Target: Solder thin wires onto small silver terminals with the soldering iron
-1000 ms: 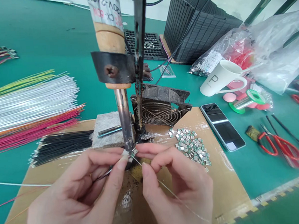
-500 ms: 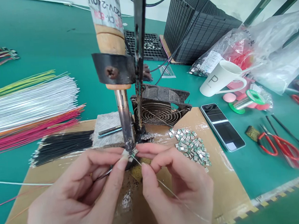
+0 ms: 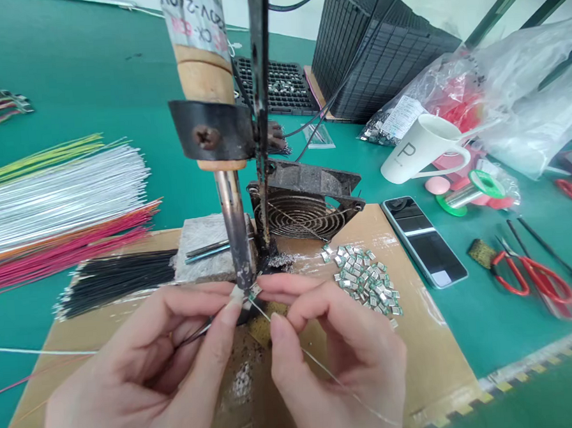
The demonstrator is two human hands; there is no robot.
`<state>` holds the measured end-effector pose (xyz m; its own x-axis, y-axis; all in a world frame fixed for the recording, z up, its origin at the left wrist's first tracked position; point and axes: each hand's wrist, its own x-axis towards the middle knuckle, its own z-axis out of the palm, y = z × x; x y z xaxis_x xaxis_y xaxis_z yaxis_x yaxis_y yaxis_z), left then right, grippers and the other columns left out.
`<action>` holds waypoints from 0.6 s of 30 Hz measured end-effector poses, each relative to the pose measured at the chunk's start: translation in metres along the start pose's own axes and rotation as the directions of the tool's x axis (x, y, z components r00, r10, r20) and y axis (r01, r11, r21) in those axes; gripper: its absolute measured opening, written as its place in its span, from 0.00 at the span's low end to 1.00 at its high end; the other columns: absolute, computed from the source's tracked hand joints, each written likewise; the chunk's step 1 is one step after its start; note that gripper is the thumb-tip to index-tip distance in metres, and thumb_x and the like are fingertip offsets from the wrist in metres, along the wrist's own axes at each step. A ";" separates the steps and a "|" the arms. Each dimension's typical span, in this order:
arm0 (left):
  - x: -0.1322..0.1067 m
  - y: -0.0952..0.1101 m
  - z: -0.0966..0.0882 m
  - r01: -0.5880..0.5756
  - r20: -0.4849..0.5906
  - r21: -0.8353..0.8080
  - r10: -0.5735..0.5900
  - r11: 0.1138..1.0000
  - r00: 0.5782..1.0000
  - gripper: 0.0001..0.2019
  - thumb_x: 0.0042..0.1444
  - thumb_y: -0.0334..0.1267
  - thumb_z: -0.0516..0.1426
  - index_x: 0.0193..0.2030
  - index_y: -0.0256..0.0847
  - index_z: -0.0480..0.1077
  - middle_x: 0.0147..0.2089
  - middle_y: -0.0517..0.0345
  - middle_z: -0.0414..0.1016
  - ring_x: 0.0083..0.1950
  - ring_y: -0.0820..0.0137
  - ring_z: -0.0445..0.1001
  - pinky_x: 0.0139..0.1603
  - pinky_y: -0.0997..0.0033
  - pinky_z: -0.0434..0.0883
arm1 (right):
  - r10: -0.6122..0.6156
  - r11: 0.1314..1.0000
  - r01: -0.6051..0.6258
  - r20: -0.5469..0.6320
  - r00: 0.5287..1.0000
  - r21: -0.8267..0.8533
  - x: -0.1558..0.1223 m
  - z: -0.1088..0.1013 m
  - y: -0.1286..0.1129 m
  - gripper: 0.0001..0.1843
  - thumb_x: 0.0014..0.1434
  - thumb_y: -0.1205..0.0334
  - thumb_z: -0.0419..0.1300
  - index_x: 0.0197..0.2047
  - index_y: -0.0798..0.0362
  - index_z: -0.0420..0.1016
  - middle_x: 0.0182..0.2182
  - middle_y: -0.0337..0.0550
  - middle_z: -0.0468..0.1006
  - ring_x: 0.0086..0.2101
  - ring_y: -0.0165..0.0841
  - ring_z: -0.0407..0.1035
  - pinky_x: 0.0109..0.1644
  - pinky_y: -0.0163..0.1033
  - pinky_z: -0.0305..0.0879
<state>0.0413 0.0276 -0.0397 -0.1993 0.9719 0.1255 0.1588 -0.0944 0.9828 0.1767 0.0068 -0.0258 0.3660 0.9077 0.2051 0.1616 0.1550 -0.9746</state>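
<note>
My left hand (image 3: pixel 150 368) is closed, thumb and forefinger pinching a small metal-and-green circuit board (image 3: pixel 254 291) directly at the tip of the upright soldering iron (image 3: pixel 233 223). Thin wires run back under the left palm and emerge at the left. My right hand (image 3: pixel 336 352) pinches a thin strand of solder wire (image 3: pixel 323 365); its upper end reaches the board beside the iron tip. The strand's other end trails below the right palm. Whether the tip touches the board is partly hidden by the fingers. A yellowish sponge (image 3: pixel 262 333) lies beneath the hands.
Several small boards (image 3: pixel 366 280) are heaped right of the hands on cardboard (image 3: pixel 432 359). Behind the iron stands a dark fan (image 3: pixel 309 206). Sorted wires (image 3: pixel 59 194) lie left. A phone (image 3: pixel 424 242), a mug (image 3: pixel 419 149), a solder spool (image 3: pixel 471 193) and red-handled scissors (image 3: pixel 533 274) are right.
The view has shifted slightly, so the iron and hands appear a little further left. Both hands keep the same grip, with the solder wire still at the board.
</note>
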 end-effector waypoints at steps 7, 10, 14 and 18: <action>-0.002 -0.009 0.007 -0.034 -0.076 0.140 0.045 0.990 0.996 0.07 0.51 0.45 0.69 0.34 0.50 0.77 0.37 0.64 0.82 0.34 0.71 0.85 0.36 0.81 0.83 | 0.011 0.998 -0.014 0.040 0.999 0.059 0.004 -0.001 0.004 0.15 0.51 0.80 0.66 0.29 0.48 0.73 0.44 0.28 0.86 0.40 0.29 0.83 0.50 0.33 0.79; -0.002 -0.008 0.008 -0.026 -0.081 0.156 0.039 0.987 0.996 0.07 0.52 0.46 0.68 0.34 0.50 0.76 0.37 0.66 0.81 0.35 0.74 0.85 0.38 0.86 0.82 | 0.019 0.998 -0.022 0.041 0.999 0.062 0.004 -0.001 0.005 0.15 0.51 0.81 0.66 0.29 0.49 0.73 0.44 0.26 0.86 0.40 0.27 0.83 0.50 0.31 0.78; -0.002 -0.005 0.008 -0.022 -0.094 0.153 0.037 0.988 0.995 0.08 0.51 0.47 0.69 0.34 0.50 0.76 0.39 0.65 0.82 0.36 0.74 0.85 0.37 0.86 0.82 | 0.003 0.998 -0.004 0.032 0.999 0.057 0.004 0.000 0.004 0.16 0.51 0.81 0.66 0.29 0.48 0.74 0.44 0.26 0.86 0.40 0.27 0.83 0.50 0.30 0.78; -0.002 -0.004 0.007 -0.013 -0.088 0.143 0.026 0.990 0.996 0.08 0.51 0.46 0.69 0.33 0.50 0.76 0.38 0.64 0.82 0.35 0.71 0.85 0.37 0.83 0.83 | 0.001 0.998 -0.003 0.039 0.999 0.065 0.004 -0.001 0.001 0.15 0.51 0.81 0.66 0.30 0.48 0.75 0.44 0.32 0.87 0.40 0.31 0.83 0.49 0.34 0.79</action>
<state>0.0482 0.0271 -0.0450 -0.2796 0.9463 0.1625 0.2985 -0.0752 0.9514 0.1795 0.0105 -0.0258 0.3298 0.9225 0.2005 0.1000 0.1770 -0.9791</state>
